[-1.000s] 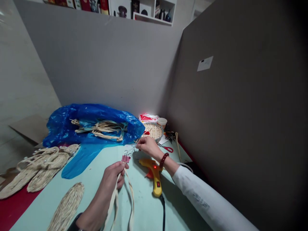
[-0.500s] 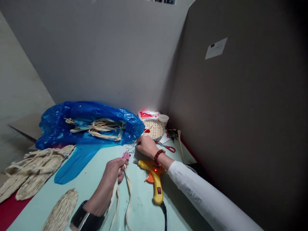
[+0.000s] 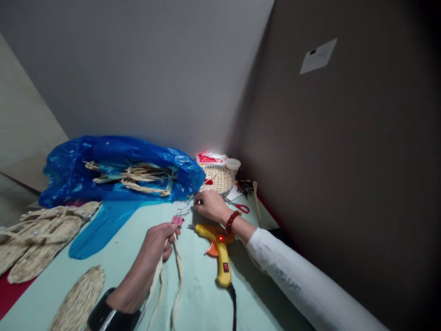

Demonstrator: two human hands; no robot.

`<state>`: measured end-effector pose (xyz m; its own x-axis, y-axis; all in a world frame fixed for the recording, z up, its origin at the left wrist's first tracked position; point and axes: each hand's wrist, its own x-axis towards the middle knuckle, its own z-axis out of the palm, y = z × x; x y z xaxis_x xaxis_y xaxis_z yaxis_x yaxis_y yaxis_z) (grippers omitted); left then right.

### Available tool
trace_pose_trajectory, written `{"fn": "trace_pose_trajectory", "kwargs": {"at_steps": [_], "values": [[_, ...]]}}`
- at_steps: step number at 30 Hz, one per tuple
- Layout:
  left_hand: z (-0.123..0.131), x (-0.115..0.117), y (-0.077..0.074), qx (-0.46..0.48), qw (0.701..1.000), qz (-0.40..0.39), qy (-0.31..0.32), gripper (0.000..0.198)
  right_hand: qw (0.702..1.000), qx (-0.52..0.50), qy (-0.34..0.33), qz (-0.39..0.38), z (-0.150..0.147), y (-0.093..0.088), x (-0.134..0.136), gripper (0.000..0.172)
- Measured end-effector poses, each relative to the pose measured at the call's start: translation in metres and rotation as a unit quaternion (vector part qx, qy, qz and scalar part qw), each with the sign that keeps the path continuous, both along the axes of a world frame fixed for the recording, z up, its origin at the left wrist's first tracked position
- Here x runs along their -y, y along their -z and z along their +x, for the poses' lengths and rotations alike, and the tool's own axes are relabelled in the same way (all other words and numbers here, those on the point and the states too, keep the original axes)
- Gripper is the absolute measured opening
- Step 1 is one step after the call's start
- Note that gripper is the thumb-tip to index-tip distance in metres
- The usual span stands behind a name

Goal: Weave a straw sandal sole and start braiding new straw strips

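My left hand [image 3: 159,241] pinches several pale raffia strands [image 3: 178,269] close to a pink binder clip [image 3: 178,221]. The strands hang down from the fingers toward the front of the table. Farther out, my right hand [image 3: 213,205] has its fingers curled together just beyond the clip; what lies between the fingertips is too small to make out. Thin wire-like pieces [image 3: 186,212] lie between the clip and that hand. Below my right wrist rests a yellow hot glue gun [image 3: 223,264] with its red light lit.
A blue plastic bag [image 3: 76,161] holding raffia bundles lies at the back left. Woven sandals [image 3: 51,243] and a woven sole [image 3: 79,299] are on the left. Red-handled scissors [image 3: 243,208], a woven basket [image 3: 222,181] and a cup [image 3: 233,164] stand behind my right hand.
The view has shifted slightly, so the scene on the table sits a little higher and farther left. Both hands keep nearly the same pose, with the left still on the raffia.
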<state>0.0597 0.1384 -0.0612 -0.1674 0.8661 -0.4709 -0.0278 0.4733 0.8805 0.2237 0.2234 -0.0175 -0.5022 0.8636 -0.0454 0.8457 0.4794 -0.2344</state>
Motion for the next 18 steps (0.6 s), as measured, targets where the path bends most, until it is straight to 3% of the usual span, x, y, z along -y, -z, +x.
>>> {"fn": "trace_pose_trajectory", "kwargs": {"at_steps": [7,18], "values": [[-0.007,0.008,0.011,-0.005,0.999,0.042,0.001,0.022,0.999,-0.020,-0.044,-0.014,0.000,-0.004,0.008,0.022],[-0.005,0.029,-0.003,0.025,0.999,0.042,-0.018,0.026,0.998,-0.011,-0.058,-0.002,0.007,0.002,0.001,0.018]]}}
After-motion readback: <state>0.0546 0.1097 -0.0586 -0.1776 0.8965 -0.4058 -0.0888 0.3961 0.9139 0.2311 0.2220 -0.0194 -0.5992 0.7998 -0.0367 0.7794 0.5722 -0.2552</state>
